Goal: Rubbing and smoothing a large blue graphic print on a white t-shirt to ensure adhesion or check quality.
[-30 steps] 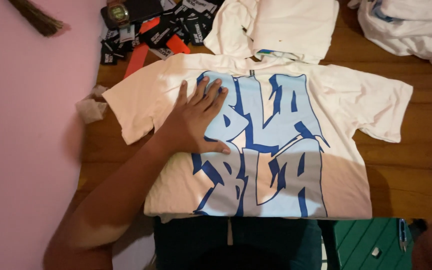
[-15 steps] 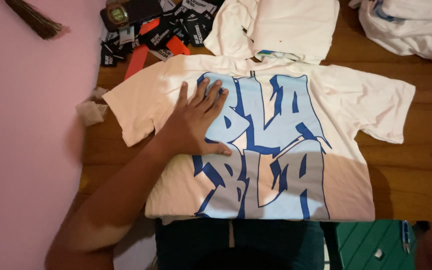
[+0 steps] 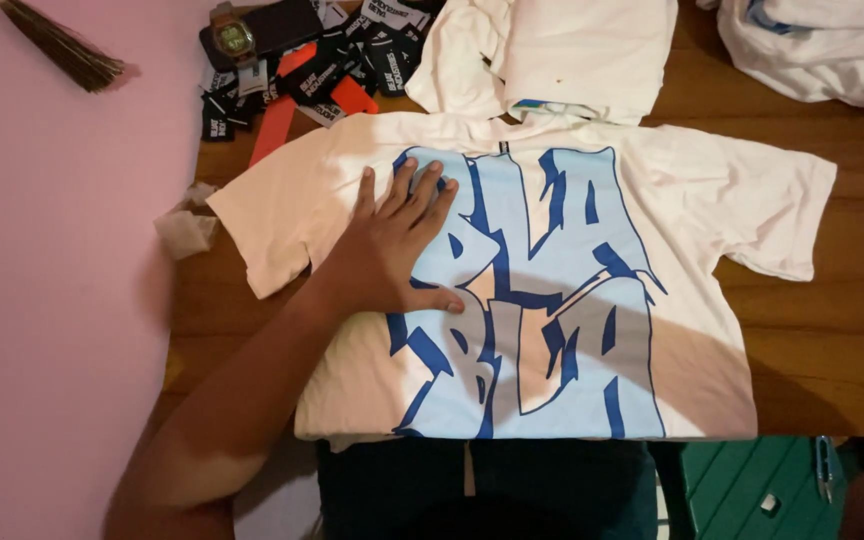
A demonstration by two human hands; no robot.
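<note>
A white T-shirt (image 3: 692, 210) with a large blue and light-blue graffiti print lies spread flat on a wooden table (image 3: 832, 330), sleeves out to both sides. My left hand (image 3: 392, 245) rests palm-down on the shirt's left chest area, fingers spread and pointing away from me, pressing on the fabric without gripping it. My right hand is out of frame; only a dark blurred shape shows at the bottom right corner.
More white shirts (image 3: 562, 50) lie piled at the back, with another heap (image 3: 822, 45) at the far right. A pile of black and orange tags (image 3: 322, 70) and a wristwatch (image 3: 234, 38) sit at the back left. Crumpled paper (image 3: 184, 228) lies by the table edge. A green crate (image 3: 752, 485) stands below.
</note>
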